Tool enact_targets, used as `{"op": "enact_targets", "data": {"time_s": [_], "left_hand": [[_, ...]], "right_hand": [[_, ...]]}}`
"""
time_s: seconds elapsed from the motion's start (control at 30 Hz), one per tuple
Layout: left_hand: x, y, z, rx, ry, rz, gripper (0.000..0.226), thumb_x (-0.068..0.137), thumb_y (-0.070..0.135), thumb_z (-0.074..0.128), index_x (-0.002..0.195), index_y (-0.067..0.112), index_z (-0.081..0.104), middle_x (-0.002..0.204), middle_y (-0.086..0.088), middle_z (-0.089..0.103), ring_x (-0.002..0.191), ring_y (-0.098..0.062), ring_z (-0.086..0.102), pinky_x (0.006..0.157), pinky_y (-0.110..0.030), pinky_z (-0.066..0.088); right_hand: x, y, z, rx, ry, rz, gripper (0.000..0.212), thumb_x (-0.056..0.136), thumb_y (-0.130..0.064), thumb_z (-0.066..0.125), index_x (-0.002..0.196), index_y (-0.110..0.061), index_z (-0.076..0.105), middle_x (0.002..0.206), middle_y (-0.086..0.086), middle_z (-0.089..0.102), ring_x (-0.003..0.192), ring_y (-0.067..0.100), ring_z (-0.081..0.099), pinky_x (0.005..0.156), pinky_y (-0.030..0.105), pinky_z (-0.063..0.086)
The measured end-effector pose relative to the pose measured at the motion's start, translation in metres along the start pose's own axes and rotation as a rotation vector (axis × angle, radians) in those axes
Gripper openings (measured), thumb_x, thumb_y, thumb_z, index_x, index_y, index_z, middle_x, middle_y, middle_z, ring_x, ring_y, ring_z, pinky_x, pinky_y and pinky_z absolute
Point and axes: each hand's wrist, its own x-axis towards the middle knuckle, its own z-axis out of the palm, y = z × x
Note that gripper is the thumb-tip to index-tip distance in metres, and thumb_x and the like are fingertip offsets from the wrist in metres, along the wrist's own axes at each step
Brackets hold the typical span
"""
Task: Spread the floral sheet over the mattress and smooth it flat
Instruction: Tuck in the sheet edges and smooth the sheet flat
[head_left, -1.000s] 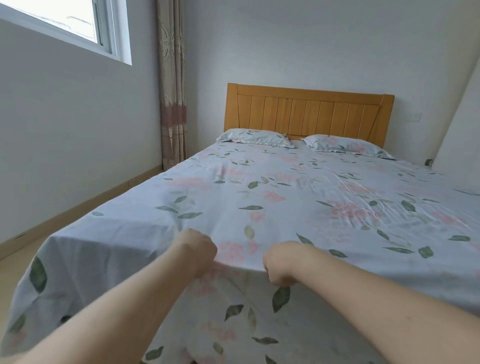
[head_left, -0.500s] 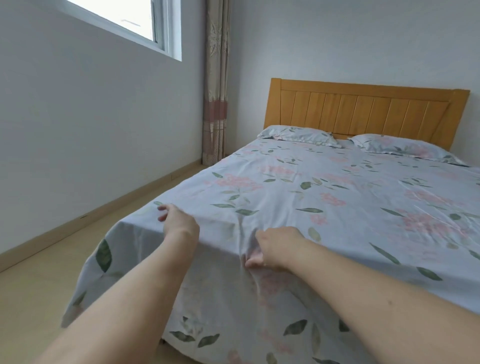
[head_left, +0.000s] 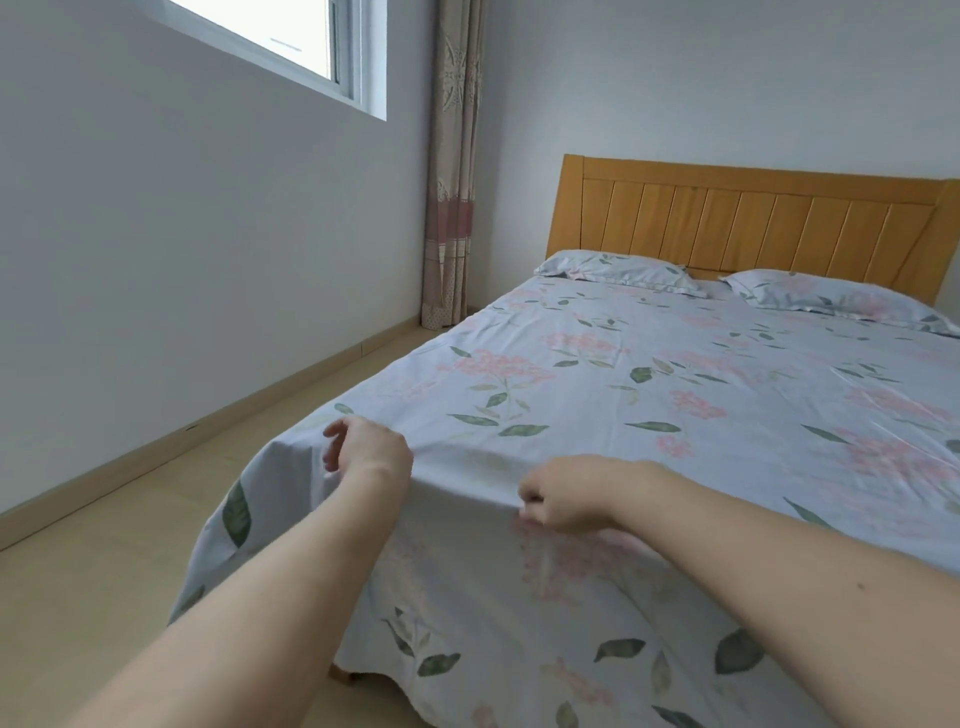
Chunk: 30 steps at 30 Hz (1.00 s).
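The floral sheet (head_left: 649, 395), pale blue with pink flowers and green leaves, covers the whole mattress and hangs over the foot and the left side. Its top lies mostly flat with faint creases on the right. My left hand (head_left: 366, 452) is at the near left corner of the bed, fingers loosely spread over the sheet's edge. My right hand (head_left: 566, 501) lies on the foot edge with its fingers curled, pinching a fold of the sheet. The mattress itself is hidden under the fabric.
Two matching pillows (head_left: 613, 265) (head_left: 831, 301) lie against a wooden headboard (head_left: 753, 223). A strip of light floor (head_left: 104, 571) runs between the bed's left side and the white wall. A curtain (head_left: 452, 208) hangs in the far corner beside a window (head_left: 291, 41).
My view has swung left toward the bed's near left corner. My left hand let go of the foot edge and moved out to the corner; my right hand stayed on the foot edge.
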Motion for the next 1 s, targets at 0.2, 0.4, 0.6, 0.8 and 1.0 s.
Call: {"op": "enact_targets", "data": {"time_s": [0.2,0.4,0.6,0.8,1.0], "left_hand": [[0.022,0.012,-0.053,-0.529,0.342,-0.040,0.030,0.089,0.015,0.042,0.112,0.015,0.062,0.116,-0.007,0.062,0.106,-0.028,0.057,0.083,-0.034,0.041],[0.049,0.056,-0.039,-0.971,0.079,0.053,0.055,0.096,0.051,0.019,0.144,0.026,0.029,0.152,0.000,0.026,0.141,-0.026,0.019,0.111,-0.057,0.013],[0.047,0.029,-0.071,-0.827,-0.140,0.127,0.054,0.099,0.047,0.021,0.147,0.024,0.027,0.155,0.003,0.023,0.143,-0.023,0.015,0.116,-0.056,0.004],[0.024,-0.075,-0.190,-0.892,-0.277,0.150,0.051,0.100,0.042,0.023,0.145,0.020,0.035,0.151,-0.001,0.035,0.139,-0.023,0.030,0.116,-0.048,0.009],[-0.010,-0.248,-0.330,-0.903,-0.281,0.157,0.049,0.101,0.041,0.024,0.144,0.019,0.036,0.147,-0.003,0.040,0.132,-0.027,0.039,0.110,-0.038,0.025]], "right_hand": [[0.021,0.071,0.008,0.390,0.470,0.225,0.023,0.097,-0.040,0.041,0.089,-0.022,0.053,0.099,0.002,0.058,0.095,0.024,0.054,0.078,0.032,0.041],[0.044,0.108,0.042,0.388,0.162,0.444,0.068,0.097,-0.058,0.017,0.154,-0.024,0.006,0.162,0.002,0.000,0.149,0.023,0.000,0.118,0.046,0.001],[0.035,0.104,0.019,0.409,-0.123,0.352,0.071,0.099,-0.054,0.015,0.154,-0.012,0.000,0.162,0.007,-0.007,0.149,0.022,-0.007,0.120,0.042,-0.004],[-0.020,0.117,-0.130,0.537,-0.326,0.263,0.065,0.103,-0.046,0.022,0.152,-0.006,0.013,0.160,0.009,0.013,0.146,0.027,0.018,0.117,0.041,0.019],[-0.105,0.132,-0.335,0.710,-0.342,0.316,0.060,0.104,-0.040,0.025,0.154,-0.008,0.011,0.161,0.007,0.011,0.145,0.025,0.021,0.113,0.035,0.023]]}}
